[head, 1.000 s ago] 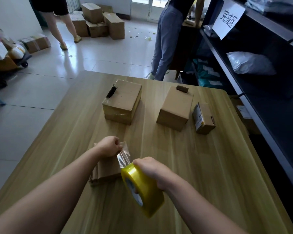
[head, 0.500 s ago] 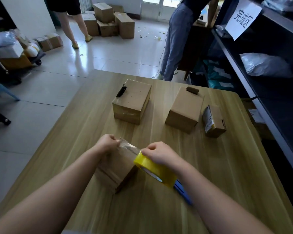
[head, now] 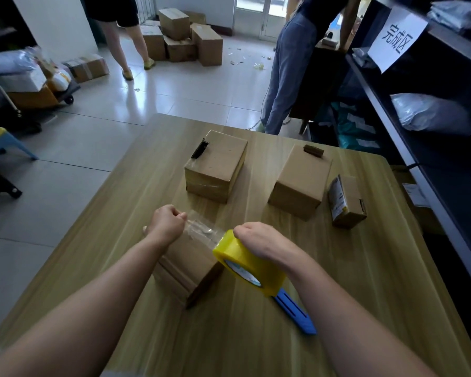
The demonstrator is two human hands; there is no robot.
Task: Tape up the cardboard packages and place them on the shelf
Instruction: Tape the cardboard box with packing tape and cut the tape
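**A:** Grip status?

**B:** The left hand (head: 167, 223) is pinching the free end of the clear tape strip (head: 201, 229), its grip closed on that end. The right hand (head: 259, 239) is gripping the yellow roll of packing tape (head: 245, 263), fingers curled over its rim. The strip is stretching between the hands above the small brown cardboard package (head: 185, 265), which is sitting on the near part of the pale wood-grain tabletop (head: 365, 281). I cannot tell whether the strip is touching the package.

**A:** Step?

**B:** Judging it as taping. The next move is calling for laying the strip down, smoothing it, then cutting. The blue plastic cutter (head: 294, 312) is lying just beside the roll.

**A:** Surroundings?

**B:** Three more brown cardboard boxes (head: 216, 165) are waiting farther back. The dark metal shelf (head: 430, 183) is running along the right, carrying a white paper sign (head: 397, 39). Two people are standing on the tiled floor beyond.
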